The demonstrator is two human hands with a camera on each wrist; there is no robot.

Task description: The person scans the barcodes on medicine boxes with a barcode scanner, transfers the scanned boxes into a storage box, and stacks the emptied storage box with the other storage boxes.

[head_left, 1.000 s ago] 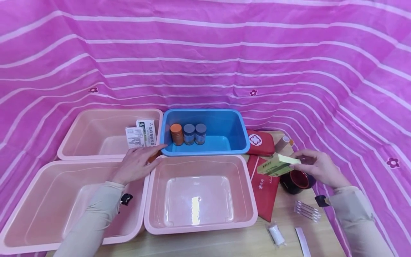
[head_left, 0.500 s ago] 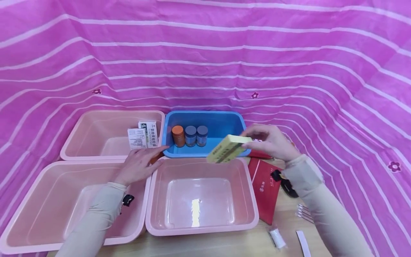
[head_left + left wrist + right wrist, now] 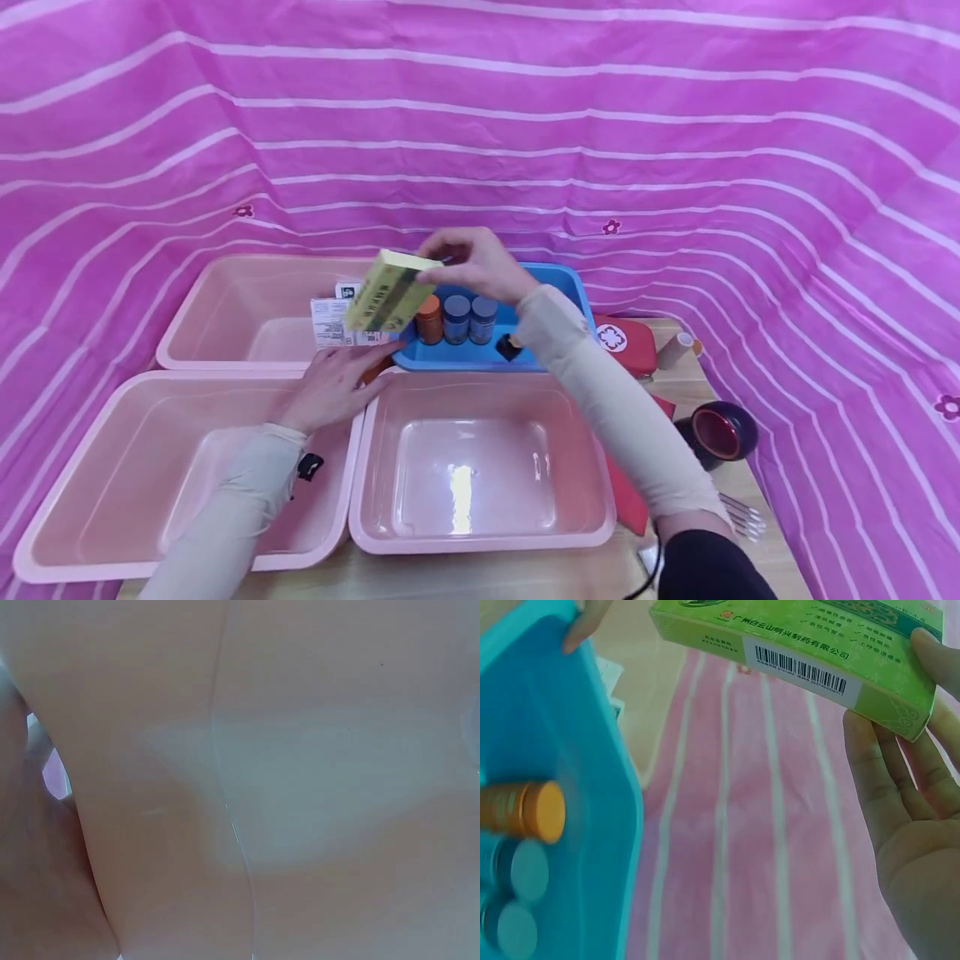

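My right hand (image 3: 480,267) grips a yellow-green medicine box (image 3: 388,292) by one end, between thumb and fingers. The box hangs tilted above the rear left pink bin (image 3: 232,365), in front of the white medicine boxes (image 3: 330,321) inside it. In the right wrist view, the box shows a barcode on its side. My left hand (image 3: 330,390) rests where the bins meet, index finger against the blue bin (image 3: 457,365) and thumb near the front middle pink bin's rim. An orange-brown patch beside that thumb is unclear. The left wrist view is mostly filled by a bin wall.
The blue bin holds an orange-lidded jar (image 3: 429,322) and two dark-lidded jars (image 3: 469,321). Two pink bins stand in front. On the right lie a red case (image 3: 628,346), a red pouch (image 3: 628,496), a dark cup (image 3: 720,429) and wrapped swabs (image 3: 744,518).
My right hand has carried the medicine box leftward from the table's right side, across the blue bin, to above the rear left pink bin. The left hand has stayed at the bin rims.
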